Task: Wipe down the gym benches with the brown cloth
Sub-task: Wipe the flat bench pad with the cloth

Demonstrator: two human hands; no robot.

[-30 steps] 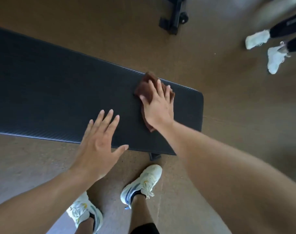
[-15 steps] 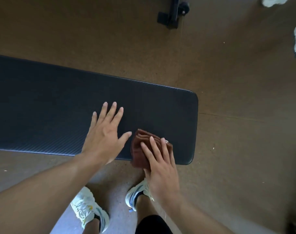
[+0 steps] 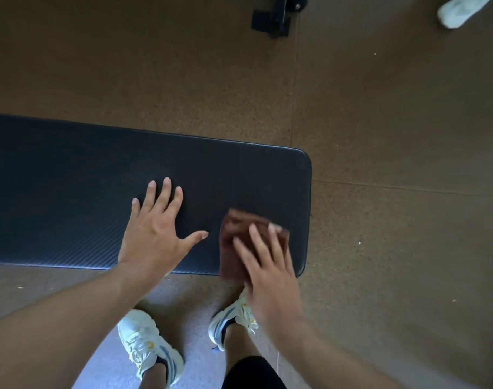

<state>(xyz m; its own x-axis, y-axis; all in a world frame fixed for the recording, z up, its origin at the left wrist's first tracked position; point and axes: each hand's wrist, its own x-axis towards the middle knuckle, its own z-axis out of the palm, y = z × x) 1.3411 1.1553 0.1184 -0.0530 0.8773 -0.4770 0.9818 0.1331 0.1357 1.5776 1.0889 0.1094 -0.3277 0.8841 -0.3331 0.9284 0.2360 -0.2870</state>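
A black padded gym bench (image 3: 71, 192) runs across the view from the left edge to its rounded right end. The folded brown cloth (image 3: 234, 234) lies on the pad near the front right corner, blurred by motion. My right hand (image 3: 270, 273) presses flat on the cloth with fingers spread over it. My left hand (image 3: 155, 228) rests flat on the pad to the left of the cloth, fingers apart and holding nothing.
My two white sneakers (image 3: 147, 346) stand on the brown speckled floor just in front of the bench. A black equipment foot (image 3: 273, 15) sits at the top. Another person's white shoe (image 3: 458, 9) shows at the top right.
My right hand has pulled the cloth from the far edge of the pad to the near edge, then slightly forward again. My left hand has settled flat on the pad.
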